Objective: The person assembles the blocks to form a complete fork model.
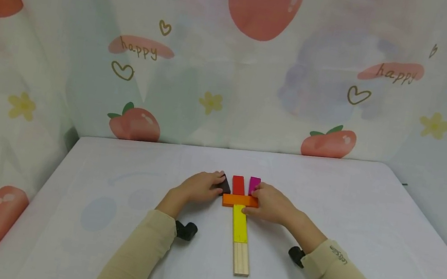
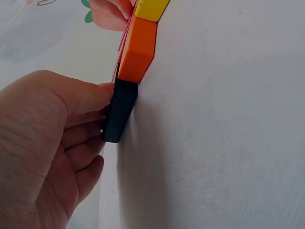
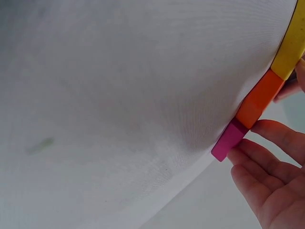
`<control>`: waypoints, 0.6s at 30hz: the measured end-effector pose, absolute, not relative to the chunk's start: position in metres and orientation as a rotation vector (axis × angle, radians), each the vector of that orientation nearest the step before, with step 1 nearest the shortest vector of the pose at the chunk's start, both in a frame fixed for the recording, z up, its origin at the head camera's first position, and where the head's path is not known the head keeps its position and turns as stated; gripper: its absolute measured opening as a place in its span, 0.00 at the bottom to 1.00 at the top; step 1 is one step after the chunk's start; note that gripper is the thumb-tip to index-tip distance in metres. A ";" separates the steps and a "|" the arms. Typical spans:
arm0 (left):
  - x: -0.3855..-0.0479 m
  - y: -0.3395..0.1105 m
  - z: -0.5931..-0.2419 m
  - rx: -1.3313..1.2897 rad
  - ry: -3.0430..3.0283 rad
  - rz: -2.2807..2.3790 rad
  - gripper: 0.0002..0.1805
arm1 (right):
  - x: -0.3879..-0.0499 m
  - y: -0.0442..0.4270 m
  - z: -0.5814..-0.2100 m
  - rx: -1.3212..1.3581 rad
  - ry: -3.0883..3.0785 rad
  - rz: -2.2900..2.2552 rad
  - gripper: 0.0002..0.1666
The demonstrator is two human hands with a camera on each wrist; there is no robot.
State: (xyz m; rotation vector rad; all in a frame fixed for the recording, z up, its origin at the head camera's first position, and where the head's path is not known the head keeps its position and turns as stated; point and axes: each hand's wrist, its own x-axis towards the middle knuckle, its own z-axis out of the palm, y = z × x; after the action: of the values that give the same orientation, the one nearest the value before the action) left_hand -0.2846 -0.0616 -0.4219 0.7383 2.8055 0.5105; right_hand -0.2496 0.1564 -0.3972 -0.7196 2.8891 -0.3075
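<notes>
Flat coloured blocks lie joined on the table. An orange block [image 1: 235, 201] lies crosswise, with a red block [image 1: 238, 185] and a magenta block [image 1: 254, 184] beyond it. A yellow block [image 1: 240, 226] and a bare wood block [image 1: 240, 261] extend in line towards me. My left hand [image 1: 201, 186] pinches a black block [image 2: 120, 112], which sits tilted at the orange block's left end. The fingers of my right hand [image 1: 274, 205] touch the magenta block's side near the orange block's right end. Its thumb lies by the yellow block.
A white table [image 1: 118, 240] spreads out around the blocks. Behind it hangs a printed cloth [image 1: 250, 85] with fruit, hearts and flowers, and another cloth side stands at the left. Black wrist-worn devices [image 1: 186, 231] sit below both hands.
</notes>
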 end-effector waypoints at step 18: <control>-0.284 -0.060 -0.422 0.716 2.807 0.533 0.27 | -0.250 0.157 -0.398 -0.721 2.894 -0.310 0.26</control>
State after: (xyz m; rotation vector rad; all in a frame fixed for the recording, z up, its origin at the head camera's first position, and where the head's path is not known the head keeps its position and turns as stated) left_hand -0.2841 -0.0597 -0.4223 0.7155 2.8074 0.5333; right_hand -0.2502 0.1571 -0.3978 -0.7208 2.8942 -0.3103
